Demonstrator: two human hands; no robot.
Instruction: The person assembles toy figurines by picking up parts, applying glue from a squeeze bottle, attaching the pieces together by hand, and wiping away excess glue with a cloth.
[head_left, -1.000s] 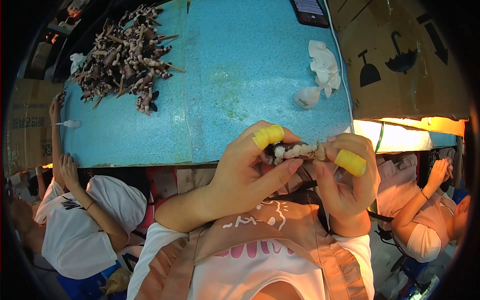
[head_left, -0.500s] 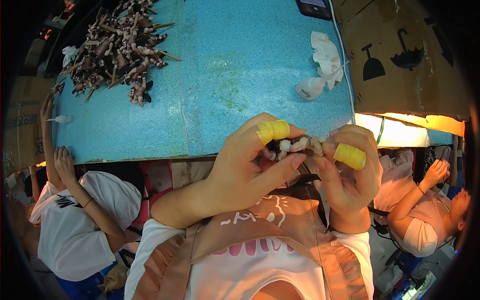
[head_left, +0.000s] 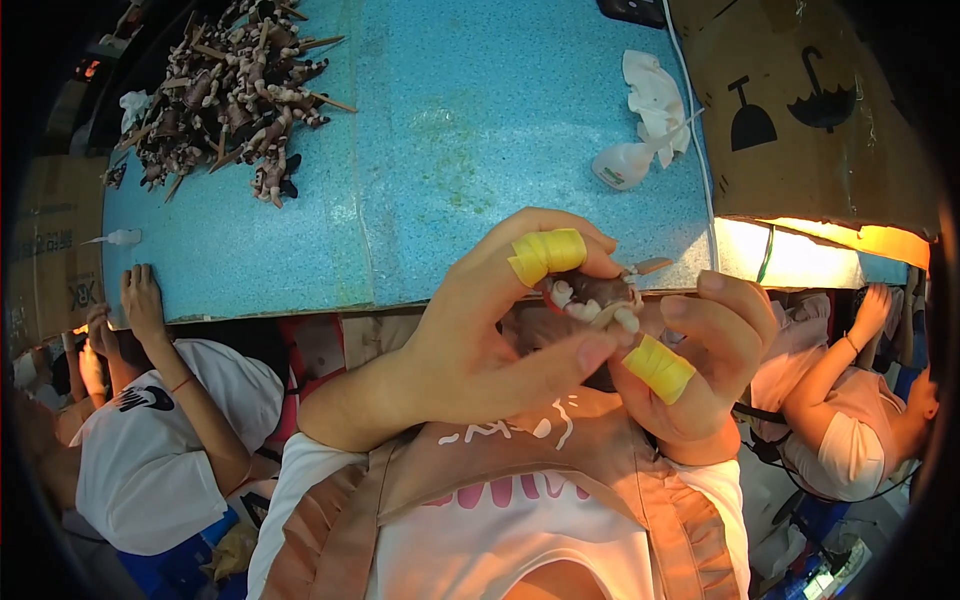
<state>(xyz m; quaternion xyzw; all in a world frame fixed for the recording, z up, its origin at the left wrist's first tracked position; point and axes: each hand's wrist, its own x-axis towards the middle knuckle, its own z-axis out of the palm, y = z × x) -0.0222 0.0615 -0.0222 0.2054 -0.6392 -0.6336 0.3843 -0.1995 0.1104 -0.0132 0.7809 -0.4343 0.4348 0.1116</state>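
While raised together, left hand (head_left: pixel 480 330) and right hand (head_left: pixel 700 360) fingers pinch a small figurine (head_left: pixel 597 300).

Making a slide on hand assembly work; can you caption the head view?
Both hands, left and right, pinch a small figurine over a blue table.

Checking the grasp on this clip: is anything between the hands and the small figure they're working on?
Nothing visible. The left hand and right hand both grip the figure directly; only yellow tape wraps a left finger and a right finger, near the contact.
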